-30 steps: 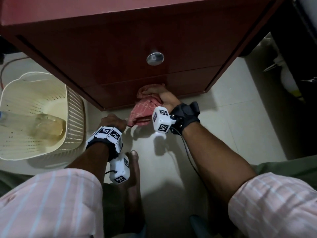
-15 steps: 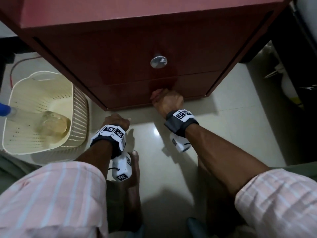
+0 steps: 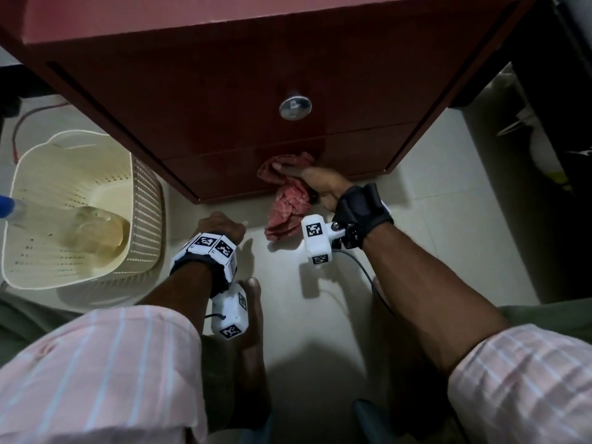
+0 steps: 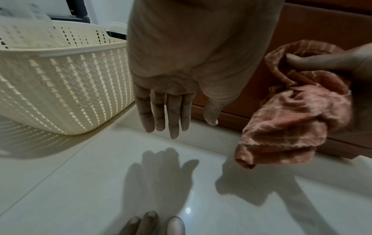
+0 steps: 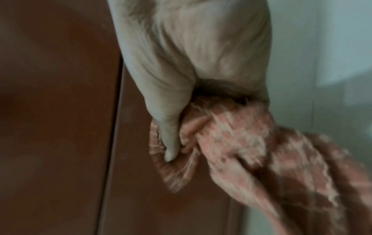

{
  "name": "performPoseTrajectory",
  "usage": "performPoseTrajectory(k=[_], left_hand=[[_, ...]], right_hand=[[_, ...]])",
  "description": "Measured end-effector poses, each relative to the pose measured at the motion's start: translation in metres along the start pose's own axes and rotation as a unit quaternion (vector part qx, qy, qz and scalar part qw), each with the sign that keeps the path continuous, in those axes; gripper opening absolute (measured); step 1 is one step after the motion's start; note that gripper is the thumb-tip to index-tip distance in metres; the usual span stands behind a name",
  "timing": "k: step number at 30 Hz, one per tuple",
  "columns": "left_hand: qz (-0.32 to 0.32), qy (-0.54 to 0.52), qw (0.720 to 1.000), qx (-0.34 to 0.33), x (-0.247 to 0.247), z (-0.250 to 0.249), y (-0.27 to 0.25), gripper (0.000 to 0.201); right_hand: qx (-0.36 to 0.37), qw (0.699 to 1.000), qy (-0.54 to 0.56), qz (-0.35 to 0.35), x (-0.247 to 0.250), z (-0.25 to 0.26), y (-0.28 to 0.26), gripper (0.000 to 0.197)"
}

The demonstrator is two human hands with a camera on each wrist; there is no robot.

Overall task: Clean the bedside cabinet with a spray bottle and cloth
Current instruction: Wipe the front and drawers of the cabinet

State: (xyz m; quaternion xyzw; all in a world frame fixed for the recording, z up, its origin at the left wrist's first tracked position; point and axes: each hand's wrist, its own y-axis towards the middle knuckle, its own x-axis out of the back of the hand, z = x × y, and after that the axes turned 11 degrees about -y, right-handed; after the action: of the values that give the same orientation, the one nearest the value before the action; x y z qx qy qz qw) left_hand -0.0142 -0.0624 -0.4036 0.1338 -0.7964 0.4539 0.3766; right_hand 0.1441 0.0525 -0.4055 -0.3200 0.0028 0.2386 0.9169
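The dark red-brown bedside cabinet (image 3: 256,91) fills the top of the head view, with a round metal knob (image 3: 295,107) on its upper drawer. My right hand (image 3: 315,182) grips a pink checked cloth (image 3: 290,200) and presses it against the lower drawer front (image 3: 224,174); the loose end of the cloth hangs toward the floor. In the right wrist view the thumb (image 5: 170,139) pins the cloth (image 5: 231,143) to the wood. My left hand (image 4: 171,120) hangs over the tiles with straight fingers, holding nothing. The spray bottle (image 3: 64,225) lies in the basket.
A cream perforated plastic basket (image 3: 144,200) stands on the tiled floor left of the cabinet. My bare foot (image 3: 250,331) rests on the tiles below the left wrist. Dark clutter lies along the right edge of the head view. A red cable runs at far left.
The right hand has slid the cloth back along the lower drawer front and turned over, so the cloth shows again. The left hand has stayed in place.
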Motion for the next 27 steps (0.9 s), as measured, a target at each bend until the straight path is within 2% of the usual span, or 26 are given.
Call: performPoseTrajectory(k=[2, 4, 6, 8, 9, 11, 13, 14, 17, 18, 19, 20, 22, 23, 25, 27], left_hand=[[0.000, -0.003, 1.000, -0.004, -0.001, -0.001, 0.002, 0.064], [-0.009, -0.010, 1.000, -0.006, -0.001, 0.001, 0.003, 0.062], [-0.014, -0.009, 1.000, -0.008, 0.000, 0.002, 0.001, 0.063], [-0.012, -0.004, 1.000, -0.011, 0.000, 0.002, -0.002, 0.063], [-0.007, -0.002, 1.000, -0.013, 0.000, 0.001, -0.004, 0.062], [-0.005, -0.002, 1.000, -0.021, 0.000, -0.001, -0.006, 0.060], [-0.009, -0.007, 1.000, -0.021, 0.002, -0.002, -0.008, 0.061], [-0.014, -0.010, 1.000, -0.025, 0.003, -0.003, -0.009, 0.061], [-0.016, -0.012, 1.000, -0.024, 0.001, -0.005, -0.009, 0.062], [-0.014, -0.009, 1.000, -0.023, 0.000, -0.005, -0.008, 0.063], [-0.011, -0.008, 1.000, -0.020, -0.002, -0.005, -0.006, 0.062], [-0.010, -0.006, 1.000, -0.019, -0.004, -0.004, -0.004, 0.061], [-0.011, -0.003, 1.000, -0.020, -0.007, -0.005, -0.002, 0.059], [-0.011, -0.001, 1.000, -0.018, -0.007, -0.005, -0.002, 0.059], [-0.010, -0.001, 1.000, -0.016, -0.007, -0.006, -0.001, 0.059], [-0.008, -0.002, 1.000, -0.016, -0.008, -0.007, 0.000, 0.059]], right_hand=[[0.001, 0.999, -0.039, -0.013, -0.005, -0.001, 0.005, 0.017], [-0.001, 0.987, -0.143, -0.073, -0.011, -0.003, 0.006, 0.024], [0.009, 0.975, -0.212, -0.063, -0.010, -0.003, 0.006, 0.022], [-0.003, 0.947, -0.318, -0.040, -0.003, -0.005, 0.009, 0.014], [-0.010, 0.930, -0.364, -0.055, 0.002, -0.004, 0.005, 0.017], [0.003, 0.927, -0.367, -0.074, 0.010, -0.004, 0.000, 0.022], [0.018, 0.943, -0.326, -0.068, 0.011, -0.003, -0.003, 0.006], [0.018, 0.953, -0.294, -0.067, 0.008, -0.001, -0.007, 0.012], [0.014, 0.959, -0.247, -0.138, 0.011, -0.010, 0.011, 0.091], [0.018, 0.956, -0.253, -0.151, 0.015, -0.012, 0.015, 0.098], [0.019, 0.947, -0.278, -0.157, 0.016, -0.005, 0.004, 0.091], [0.018, 0.940, -0.302, -0.158, 0.017, -0.002, -0.004, 0.076], [0.061, 0.923, -0.347, -0.156, 0.026, -0.002, -0.013, 0.045], [0.093, 0.911, -0.370, -0.157, 0.030, -0.005, -0.016, 0.038], [0.126, 0.890, -0.405, -0.169, 0.027, -0.016, -0.017, 0.043], [0.139, 0.877, -0.426, -0.174, 0.024, -0.022, -0.016, 0.039]])
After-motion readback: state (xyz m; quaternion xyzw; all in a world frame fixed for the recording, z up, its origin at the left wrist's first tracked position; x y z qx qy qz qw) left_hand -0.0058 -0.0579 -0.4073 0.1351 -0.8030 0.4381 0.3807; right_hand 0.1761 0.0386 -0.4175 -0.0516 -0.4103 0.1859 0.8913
